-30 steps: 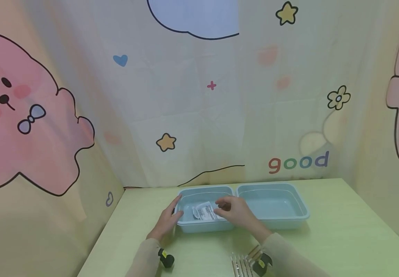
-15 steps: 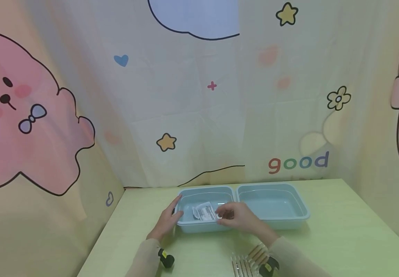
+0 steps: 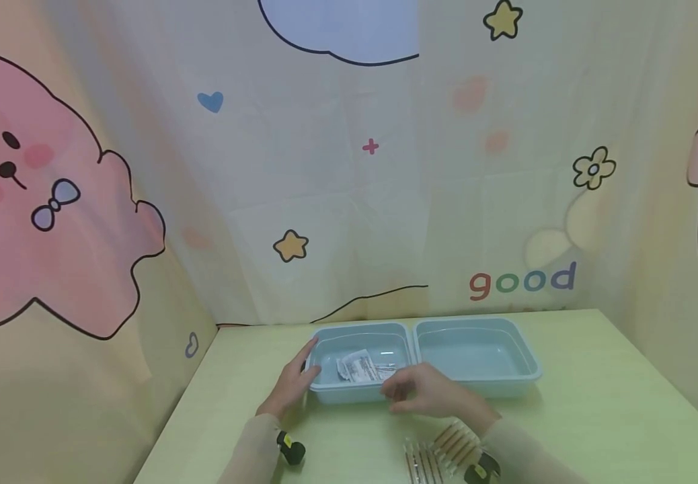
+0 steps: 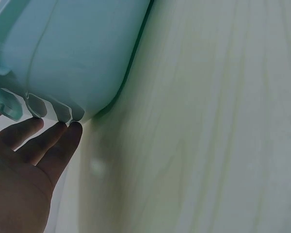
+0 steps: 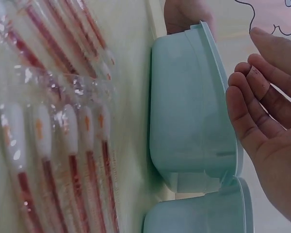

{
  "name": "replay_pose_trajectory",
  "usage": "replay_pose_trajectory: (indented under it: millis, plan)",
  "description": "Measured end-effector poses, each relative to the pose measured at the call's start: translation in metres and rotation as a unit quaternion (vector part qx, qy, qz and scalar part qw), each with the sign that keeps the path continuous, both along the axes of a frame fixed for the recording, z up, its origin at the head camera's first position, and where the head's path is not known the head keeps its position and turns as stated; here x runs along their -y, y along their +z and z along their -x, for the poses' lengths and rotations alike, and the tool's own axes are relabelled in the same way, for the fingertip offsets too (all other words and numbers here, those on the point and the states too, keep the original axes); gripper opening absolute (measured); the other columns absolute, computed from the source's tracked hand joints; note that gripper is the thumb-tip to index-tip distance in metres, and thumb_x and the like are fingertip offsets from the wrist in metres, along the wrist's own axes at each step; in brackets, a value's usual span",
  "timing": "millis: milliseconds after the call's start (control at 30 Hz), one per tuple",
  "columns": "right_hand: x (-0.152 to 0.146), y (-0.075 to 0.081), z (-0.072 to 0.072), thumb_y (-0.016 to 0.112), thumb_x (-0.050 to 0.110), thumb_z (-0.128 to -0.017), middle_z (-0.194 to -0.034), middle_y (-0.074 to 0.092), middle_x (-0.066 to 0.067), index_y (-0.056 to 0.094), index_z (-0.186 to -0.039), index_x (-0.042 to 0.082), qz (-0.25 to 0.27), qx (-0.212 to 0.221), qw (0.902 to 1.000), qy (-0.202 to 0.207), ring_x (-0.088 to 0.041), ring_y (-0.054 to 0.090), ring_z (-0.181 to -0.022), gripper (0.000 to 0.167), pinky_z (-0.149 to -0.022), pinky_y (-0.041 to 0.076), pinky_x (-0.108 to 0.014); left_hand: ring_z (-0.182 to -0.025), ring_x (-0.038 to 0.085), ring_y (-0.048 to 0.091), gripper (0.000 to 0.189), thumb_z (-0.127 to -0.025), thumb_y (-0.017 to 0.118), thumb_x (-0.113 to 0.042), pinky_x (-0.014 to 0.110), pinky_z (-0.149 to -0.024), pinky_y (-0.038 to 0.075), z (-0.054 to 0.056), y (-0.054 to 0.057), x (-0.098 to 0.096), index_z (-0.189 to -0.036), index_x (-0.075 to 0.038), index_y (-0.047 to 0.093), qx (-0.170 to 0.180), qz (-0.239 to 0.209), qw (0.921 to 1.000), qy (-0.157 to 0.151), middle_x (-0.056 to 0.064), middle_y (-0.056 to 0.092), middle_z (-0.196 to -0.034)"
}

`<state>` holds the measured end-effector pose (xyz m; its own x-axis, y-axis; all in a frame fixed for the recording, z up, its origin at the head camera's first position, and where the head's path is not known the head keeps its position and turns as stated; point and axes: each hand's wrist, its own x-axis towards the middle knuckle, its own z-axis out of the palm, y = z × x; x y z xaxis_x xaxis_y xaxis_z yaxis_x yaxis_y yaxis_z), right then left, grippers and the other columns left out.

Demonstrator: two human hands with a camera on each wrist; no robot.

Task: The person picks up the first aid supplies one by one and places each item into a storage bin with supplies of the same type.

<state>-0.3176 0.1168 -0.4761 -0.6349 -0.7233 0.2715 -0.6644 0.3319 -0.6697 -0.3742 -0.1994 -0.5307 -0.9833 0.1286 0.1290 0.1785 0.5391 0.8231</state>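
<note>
My head feed puts the pale table (image 3: 349, 440) under the left blue tray (image 3: 355, 396) and right blue tray (image 3: 476, 366), set side by side, openings upward; foreshortening hides which way the left one's long axis runs. My left hand (image 3: 291, 386) grips its outer end, thumb over the rim; only the left-wrist feed shows fingertips (image 4: 75, 130) against the outer wall. My right hand (image 3: 424, 390), fingers loosely bent around nothing, hovers by the front right corner. Nearer, the straight swab pack (image 3: 423, 462) points away; the slanted swab pack (image 3: 456, 444) aims right-and-away, its white tips (image 5: 43, 130) clear only from the right wrist. Only the head feed shows the printed packet (image 3: 358, 368) inside the left tray.
</note>
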Motion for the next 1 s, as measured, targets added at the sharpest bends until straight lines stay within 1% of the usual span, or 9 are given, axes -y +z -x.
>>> replay_pose_trajectory:
  millis: [133, 267, 367, 533, 633, 767, 867, 1000]
  plan:
    - [-0.002, 0.000, -0.005, 0.075, 0.026, -0.083, -0.098, 0.073, -0.007, 0.072, -0.106, 0.012, -0.004, 0.002, 1.0000, 0.005, 0.001, 0.063, -0.080, 0.027, -0.075, 0.057, -0.023, -0.144, 0.040, 0.030, 0.062, -0.095, 0.052, -0.023, 0.060, -0.113, 0.028, -0.001, 0.001, 0.000, -0.153, -0.029, 0.032, 0.004, 0.004, 1.0000, 0.002, 0.012, 0.032, -0.158]
    - [-0.003, -0.002, -0.007, 0.075, 0.026, -0.083, -0.100, 0.072, 0.000, 0.071, -0.108, 0.012, -0.011, 0.015, 0.9998, 0.009, 0.001, 0.063, -0.082, 0.029, -0.076, 0.057, -0.022, -0.144, 0.040, 0.030, 0.062, -0.095, 0.052, -0.023, 0.060, -0.114, 0.027, -0.002, 0.002, -0.001, -0.153, -0.029, 0.032, 0.007, 0.005, 1.0000, 0.002, 0.012, 0.031, -0.158]
    - [-0.004, -0.003, -0.008, 0.075, 0.025, -0.084, -0.099, 0.072, 0.002, 0.071, -0.108, 0.013, -0.011, 0.017, 0.9997, 0.016, 0.001, 0.063, -0.083, 0.027, -0.076, 0.057, -0.022, -0.144, 0.040, 0.030, 0.061, -0.095, 0.052, -0.023, 0.061, -0.114, 0.027, -0.002, 0.002, -0.001, -0.153, -0.028, 0.032, 0.006, 0.006, 1.0000, 0.002, 0.012, 0.031, -0.158]
    - [-0.006, -0.004, -0.010, 0.074, 0.023, -0.085, -0.099, 0.072, 0.000, 0.070, -0.108, 0.013, -0.012, -0.008, 0.9991, 0.040, 0.002, 0.063, -0.082, 0.025, -0.074, 0.057, -0.022, -0.143, 0.040, 0.031, 0.061, -0.095, 0.052, -0.022, 0.060, -0.113, 0.028, -0.001, 0.003, -0.001, -0.153, -0.027, 0.032, -0.002, 0.009, 1.0000, 0.001, 0.012, 0.032, -0.158]
    - [-0.008, -0.004, -0.011, 0.073, 0.023, -0.086, -0.098, 0.072, 0.002, 0.071, -0.108, 0.012, -0.020, -0.019, 0.9981, 0.055, 0.003, 0.062, -0.082, 0.025, -0.073, 0.057, -0.022, -0.143, 0.041, 0.031, 0.061, -0.095, 0.052, -0.023, 0.061, -0.113, 0.028, 0.000, 0.002, 0.000, -0.153, -0.027, 0.032, -0.004, 0.010, 0.9999, 0.000, 0.013, 0.032, -0.157]
    - [-0.009, -0.003, -0.014, 0.073, 0.022, -0.086, -0.097, 0.073, -0.002, 0.071, -0.108, 0.009, -0.033, -0.025, 0.9969, 0.067, 0.001, 0.063, -0.081, 0.026, -0.072, 0.056, -0.021, -0.143, 0.040, 0.031, 0.062, -0.095, 0.052, -0.023, 0.061, -0.113, 0.029, 0.001, 0.000, 0.000, -0.153, -0.028, 0.032, -0.002, 0.009, 1.0000, -0.001, 0.013, 0.032, -0.158]
    - [-0.010, -0.003, -0.018, 0.074, 0.022, -0.086, -0.098, 0.072, -0.007, 0.070, -0.110, 0.010, -0.041, -0.026, 0.9962, 0.072, -0.002, 0.064, -0.082, 0.028, -0.072, 0.056, -0.020, -0.143, 0.040, 0.031, 0.061, -0.095, 0.053, -0.023, 0.060, -0.113, 0.028, 0.001, 0.000, 0.000, -0.153, -0.028, 0.032, -0.001, 0.007, 1.0000, -0.001, 0.012, 0.032, -0.158]
    - [-0.012, -0.003, -0.023, 0.074, 0.022, -0.085, -0.097, 0.071, -0.003, 0.070, -0.112, 0.012, -0.050, -0.033, 0.9951, 0.079, -0.002, 0.063, -0.081, 0.029, -0.071, 0.056, -0.020, -0.143, 0.040, 0.031, 0.061, -0.095, 0.053, -0.023, 0.060, -0.113, 0.028, 0.001, 0.000, 0.000, -0.153, -0.028, 0.032, -0.001, 0.005, 1.0000, -0.003, 0.013, 0.031, -0.158]
